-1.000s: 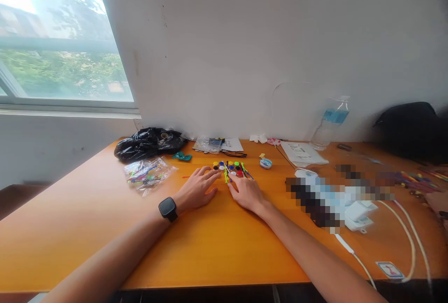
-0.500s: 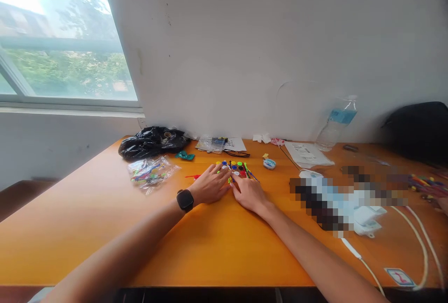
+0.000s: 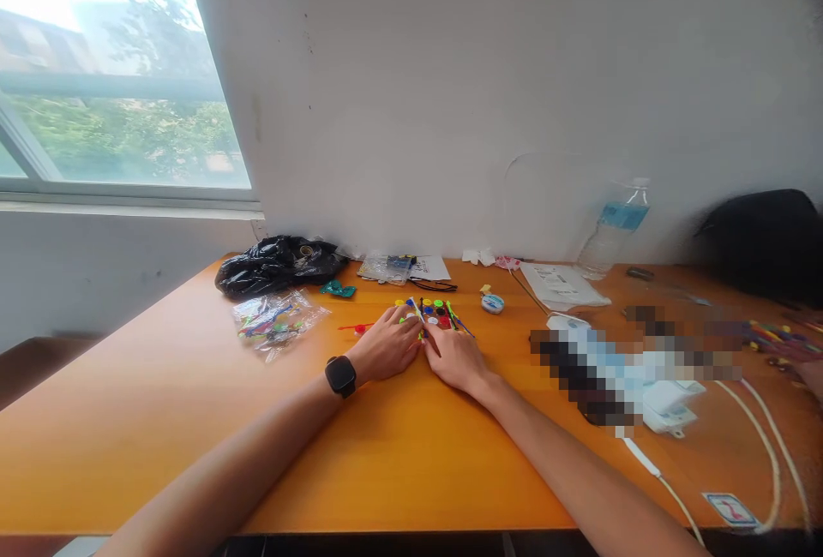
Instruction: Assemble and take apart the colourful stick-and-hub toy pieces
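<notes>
My left hand (image 3: 387,344), with a black smartwatch (image 3: 340,376) on its wrist, rests low over the table, fingers bent together. What lies under those fingers is hidden. My right hand (image 3: 458,357) meets it at the fingertips, index finger and thumb closed. Between the fingertips a thin white stick (image 3: 416,308) tilts up, its lower end covered by fingers. Just beyond lie small round pieces (image 3: 439,307) in yellow, blue, green, black and white, partly covered by the hands. Thin coloured sticks (image 3: 455,317) are by my right hand; a red stick piece (image 3: 357,329) lies left of my left hand.
A clear bag of coloured pieces (image 3: 278,322) and a black plastic bag (image 3: 283,266) lie on the left. Rightward are a small round container (image 3: 492,303), a plastic bottle (image 3: 615,227), a white power strip (image 3: 672,403) with cables, and another person's hand (image 3: 811,373) at the edge.
The white stick now shows clearly, tilted up between my fingertips. Both hands stay in nearly the same place; the view has shifted slightly.
</notes>
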Available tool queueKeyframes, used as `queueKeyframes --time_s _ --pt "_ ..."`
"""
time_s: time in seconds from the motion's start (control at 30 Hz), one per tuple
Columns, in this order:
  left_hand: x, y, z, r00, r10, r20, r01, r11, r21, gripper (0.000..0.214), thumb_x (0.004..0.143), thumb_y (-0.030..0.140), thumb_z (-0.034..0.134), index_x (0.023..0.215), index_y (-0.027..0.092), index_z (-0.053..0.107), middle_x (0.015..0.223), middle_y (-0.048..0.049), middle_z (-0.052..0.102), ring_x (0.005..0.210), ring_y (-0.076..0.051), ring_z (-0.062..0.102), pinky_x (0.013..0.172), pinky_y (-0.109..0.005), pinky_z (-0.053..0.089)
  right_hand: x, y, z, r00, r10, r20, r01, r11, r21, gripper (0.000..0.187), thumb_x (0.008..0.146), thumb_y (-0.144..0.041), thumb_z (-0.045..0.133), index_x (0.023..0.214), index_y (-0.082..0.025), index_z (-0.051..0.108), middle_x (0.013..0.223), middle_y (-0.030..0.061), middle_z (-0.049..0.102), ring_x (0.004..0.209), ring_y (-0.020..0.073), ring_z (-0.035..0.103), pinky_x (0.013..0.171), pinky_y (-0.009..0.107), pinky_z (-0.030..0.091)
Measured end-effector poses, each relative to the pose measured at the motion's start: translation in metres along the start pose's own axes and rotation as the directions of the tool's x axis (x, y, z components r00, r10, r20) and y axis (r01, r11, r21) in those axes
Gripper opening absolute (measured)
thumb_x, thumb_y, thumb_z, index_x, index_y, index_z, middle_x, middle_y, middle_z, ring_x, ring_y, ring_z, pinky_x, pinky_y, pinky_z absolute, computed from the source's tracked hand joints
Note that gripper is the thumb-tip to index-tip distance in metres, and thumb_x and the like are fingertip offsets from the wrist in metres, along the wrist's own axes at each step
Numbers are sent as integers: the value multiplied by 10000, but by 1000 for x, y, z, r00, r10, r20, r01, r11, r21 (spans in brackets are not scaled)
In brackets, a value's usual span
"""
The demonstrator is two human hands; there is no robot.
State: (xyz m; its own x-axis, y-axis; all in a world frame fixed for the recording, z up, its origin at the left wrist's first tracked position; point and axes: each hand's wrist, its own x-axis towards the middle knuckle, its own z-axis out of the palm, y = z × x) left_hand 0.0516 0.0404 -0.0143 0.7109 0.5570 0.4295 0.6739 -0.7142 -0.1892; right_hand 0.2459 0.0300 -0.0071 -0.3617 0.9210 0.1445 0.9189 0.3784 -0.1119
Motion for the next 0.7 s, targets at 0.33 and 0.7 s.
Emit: queueKeyframes --time_s 0.33,0.7 --pt "-4 0 1 992 -117 -55 112 990 -86 269 1002 247 560 1260 196 613 1326 -127 635 1352 -340 457 1097 -497 433 -2 3 0 999 -25 -26 25 1000 5 293 1042 -362 444 1185 -222 658 1030 109 790 915 287 730 746 353 395" --pt "-1 2 -2 997 -49 -54 42 991 -125 174 986 184 556 1107 214 677 968 -91 692 1081 -284 590 955 -428 472 0 5 1 1000 -1 -10 1 1000 19 286 1046 -336 442 1160 -233 683 1039 94 789 970 271 728 762 332 400"
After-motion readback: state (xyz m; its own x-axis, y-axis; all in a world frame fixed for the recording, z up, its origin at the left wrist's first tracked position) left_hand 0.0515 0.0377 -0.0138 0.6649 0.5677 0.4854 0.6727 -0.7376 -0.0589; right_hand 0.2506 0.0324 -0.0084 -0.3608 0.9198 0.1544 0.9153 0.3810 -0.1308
